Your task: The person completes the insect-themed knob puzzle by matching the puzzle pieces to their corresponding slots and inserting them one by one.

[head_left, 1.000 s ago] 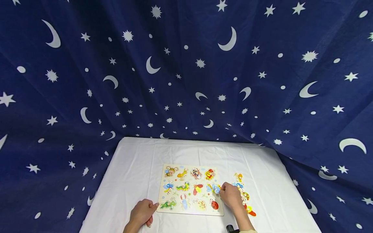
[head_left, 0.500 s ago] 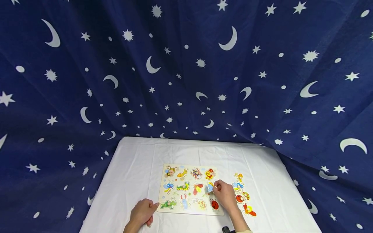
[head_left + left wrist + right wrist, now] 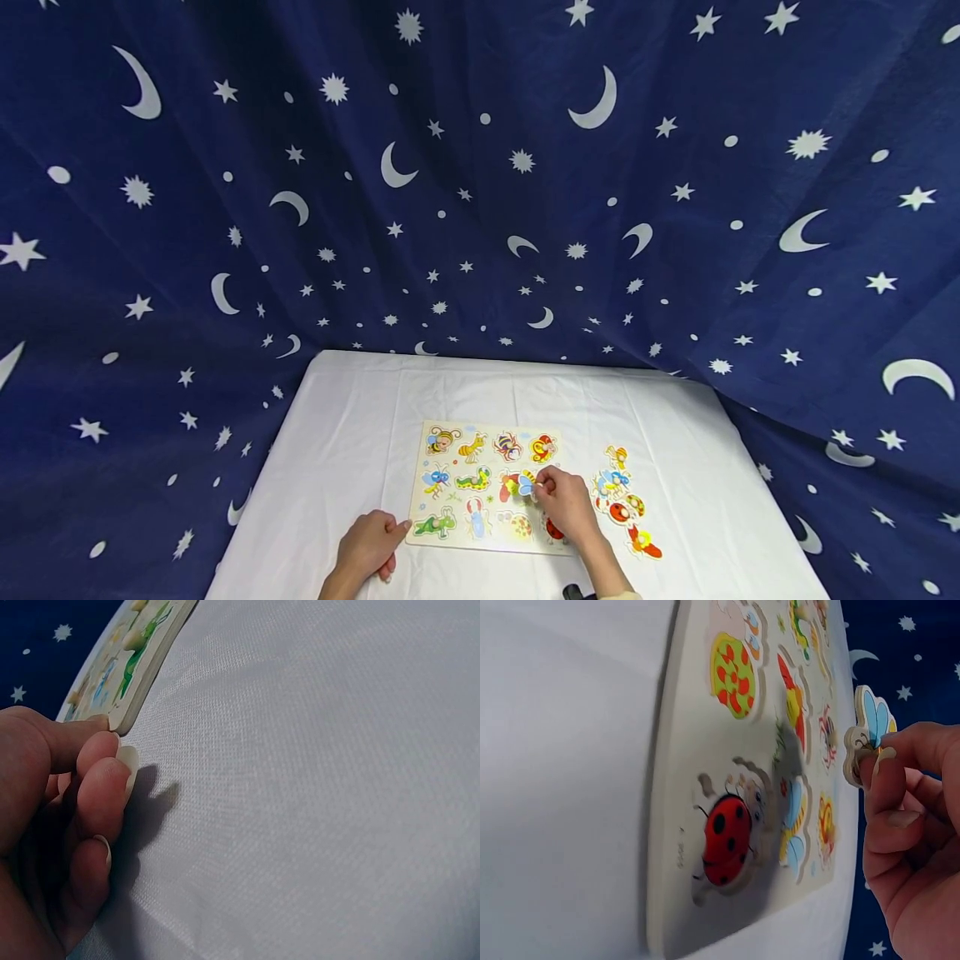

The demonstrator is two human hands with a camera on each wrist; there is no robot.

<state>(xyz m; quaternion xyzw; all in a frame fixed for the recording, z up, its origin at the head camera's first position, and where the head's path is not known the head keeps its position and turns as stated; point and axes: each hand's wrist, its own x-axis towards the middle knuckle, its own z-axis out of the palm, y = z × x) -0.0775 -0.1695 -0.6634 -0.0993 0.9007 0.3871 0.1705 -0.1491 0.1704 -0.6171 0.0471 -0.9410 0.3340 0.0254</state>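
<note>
My right hand [image 3: 567, 507] pinches a blue-winged bee puzzle piece [image 3: 527, 483] between thumb and fingertips. In the head view the piece overlaps the red-winged insect picture in the middle row of the puzzle board [image 3: 491, 544]. The right wrist view shows the bee piece [image 3: 875, 712] raised off the board [image 3: 684, 757], its face and antennae visible. At the board's near left corner, my left hand [image 3: 367, 543] holds the edge, thumb on top and the other fingers curled beneath. In the left wrist view the thumb lies right on that corner of the board [image 3: 154, 684].
Several loose insect pieces lie right of the board, among them a red-winged one [image 3: 643, 542], a ladybug [image 3: 619, 512] and a blue one [image 3: 613, 481]. A white cloth [image 3: 337, 467] covers the table. Behind hangs a dark blue curtain [image 3: 465, 233] with moons and stars.
My right hand has carried the bee piece leftward across the board, from the right end of the middle row to over the red-winged insect picture. My left hand stays at the corner.
</note>
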